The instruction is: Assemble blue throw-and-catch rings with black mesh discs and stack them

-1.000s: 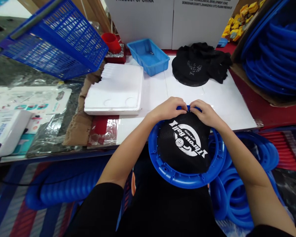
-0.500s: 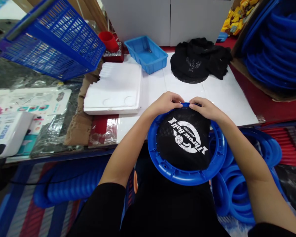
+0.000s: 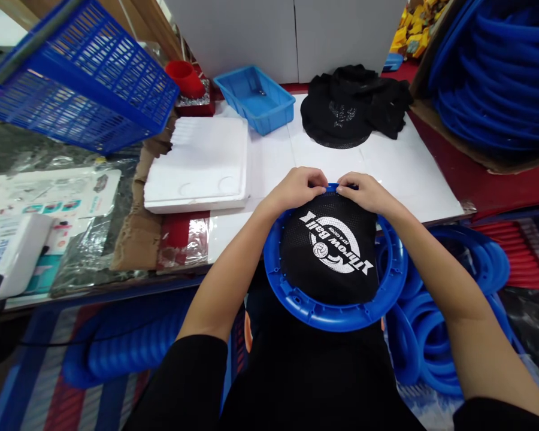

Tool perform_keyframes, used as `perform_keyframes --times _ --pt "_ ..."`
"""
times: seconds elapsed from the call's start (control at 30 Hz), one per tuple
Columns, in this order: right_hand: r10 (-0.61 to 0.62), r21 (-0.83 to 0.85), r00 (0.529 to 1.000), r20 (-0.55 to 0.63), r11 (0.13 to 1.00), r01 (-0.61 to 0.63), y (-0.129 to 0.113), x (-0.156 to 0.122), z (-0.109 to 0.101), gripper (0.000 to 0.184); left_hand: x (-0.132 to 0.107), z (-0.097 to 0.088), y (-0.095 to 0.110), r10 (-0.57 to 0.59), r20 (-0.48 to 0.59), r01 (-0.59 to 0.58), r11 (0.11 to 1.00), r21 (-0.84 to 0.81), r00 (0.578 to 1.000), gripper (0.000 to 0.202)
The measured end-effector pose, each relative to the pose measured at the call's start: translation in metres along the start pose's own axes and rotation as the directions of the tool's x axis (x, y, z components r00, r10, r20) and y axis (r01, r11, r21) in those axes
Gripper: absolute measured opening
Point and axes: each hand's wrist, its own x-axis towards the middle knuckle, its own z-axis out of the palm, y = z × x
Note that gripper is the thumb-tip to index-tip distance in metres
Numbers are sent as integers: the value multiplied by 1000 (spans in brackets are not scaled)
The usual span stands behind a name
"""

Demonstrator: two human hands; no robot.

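A blue plastic ring (image 3: 296,299) rests against the table's front edge, above my lap. Over it lies a black mesh net (image 3: 330,254) printed with a white ball logo. My left hand (image 3: 299,188) and my right hand (image 3: 363,193) sit side by side at the far rim of the ring. Both pinch the net's top edge against the rim with curled fingers.
A pile of black nets (image 3: 353,108) lies on the white table top (image 3: 413,173). Behind it sits a small blue tray (image 3: 255,99), left a white foam slab (image 3: 197,164) and a tilted blue basket (image 3: 81,90). Stacks of blue rings (image 3: 435,353) stand right and below.
Both hands stay pinched at the far rim, fingers shifting slightly along the net's edge. The view has tilted a little, so everything sits slightly higher and left.
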Motion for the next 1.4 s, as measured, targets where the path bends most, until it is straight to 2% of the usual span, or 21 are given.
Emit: perform_keyframes --times 0.1,0.2,0.3,0.4,0.47,0.53,0.63,0.73,0.83,0.93,1.03,1.1,1.2,1.4 --pt "12 -12 999 -42 1000 -13 -2 1 3 14 -2 -2 5 72 31 -73 996 43 997 19" --pt "21 -27 997 -79 999 -23 -5 -1 5 9 -4 -3 9 184 121 -197 975 106 976 22" --pt "-26 -88 982 -185 996 10 -9 -13 -2 8 -5 -3 8 235 172 -267 943 197 957 22" --pt "-107 -228 948 -299 973 38 -15 -40 -18 14 -7 -4 7 226 111 -252 889 383 968 21" --pt "-133 -338 939 -317 941 19 -16 -65 -29 18 -7 -7 8 199 59 -201 843 498 978 19" --pt "-108 -434 950 -293 900 -31 -13 -89 -36 23 -8 -10 12 152 42 -150 824 547 988 15" --pt "3 -526 982 -189 844 -103 -2 -119 -39 30 -10 -15 16 43 72 -74 851 520 996 15" --pt "44 -545 992 -121 832 -103 6 -133 -35 35 -12 -19 15 -9 93 -39 868 495 996 21" --pt "27 -535 995 -101 841 -77 8 -132 -28 31 -11 -17 12 61 56 -81 859 505 997 34" --pt "-6 -510 996 -90 859 -41 4 -123 -20 17 -7 -10 10 184 36 -179 862 475 982 27" --pt "-54 -471 998 -33 882 32 0 -113 -14 12 -2 -4 10 289 92 -302 874 381 953 23" --pt "-80 -447 997 5 892 74 -2 -108 -13 11 -1 -3 10 307 144 -338 880 332 941 24" --pt "-114 -417 993 43 901 122 -2 -102 -15 13 -1 -8 6 259 179 -301 914 272 949 25" --pt "-147 -353 987 61 922 159 5 -98 -17 16 -1 -23 -2 110 218 -114 993 6 970 21"
